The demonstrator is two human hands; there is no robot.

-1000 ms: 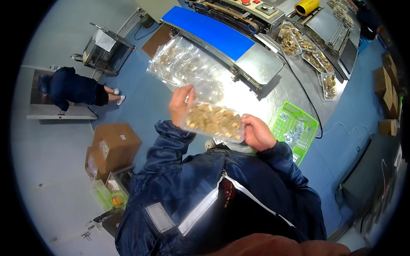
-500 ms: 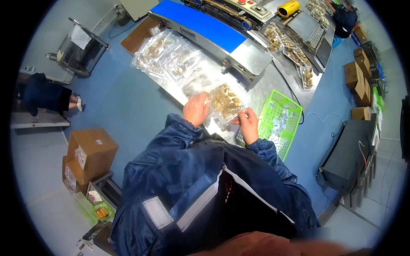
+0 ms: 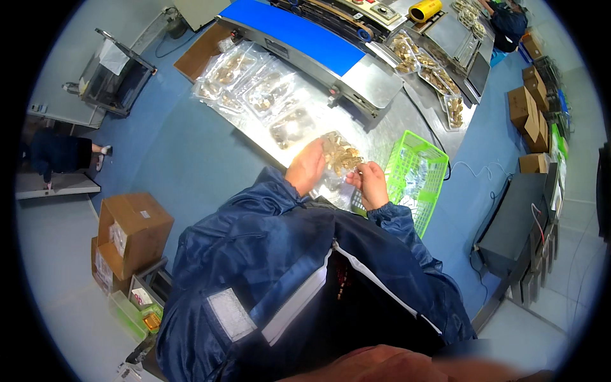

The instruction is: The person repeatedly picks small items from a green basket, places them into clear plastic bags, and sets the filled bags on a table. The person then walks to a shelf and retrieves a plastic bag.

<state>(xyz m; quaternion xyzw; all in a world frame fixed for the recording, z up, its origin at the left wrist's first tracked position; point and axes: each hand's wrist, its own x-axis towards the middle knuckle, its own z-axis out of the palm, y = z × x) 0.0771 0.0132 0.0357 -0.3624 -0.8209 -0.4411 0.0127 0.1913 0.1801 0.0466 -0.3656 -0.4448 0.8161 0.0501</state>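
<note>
Both of my hands hold one clear plastic bag [image 3: 340, 155] filled with small brown pieces, just above the steel table [image 3: 382, 130]. My left hand [image 3: 307, 167] grips the bag's left side. My right hand [image 3: 369, 183] pinches its lower right edge. Dark blue jacket sleeves cover both forearms. Several more filled clear bags [image 3: 261, 86] lie spread on the table to the left of my hands.
A sealing machine with a blue belt [image 3: 305, 35] runs along the table's far side. A green plastic basket [image 3: 412, 175] stands right of my hands. Cardboard boxes [image 3: 130, 232] sit on the floor at left. Another person [image 3: 60, 153] stands at far left.
The bag has come down from in front of me toward the table, and my hands have drawn closer together on it. The view has swung, showing more of the table's bags.
</note>
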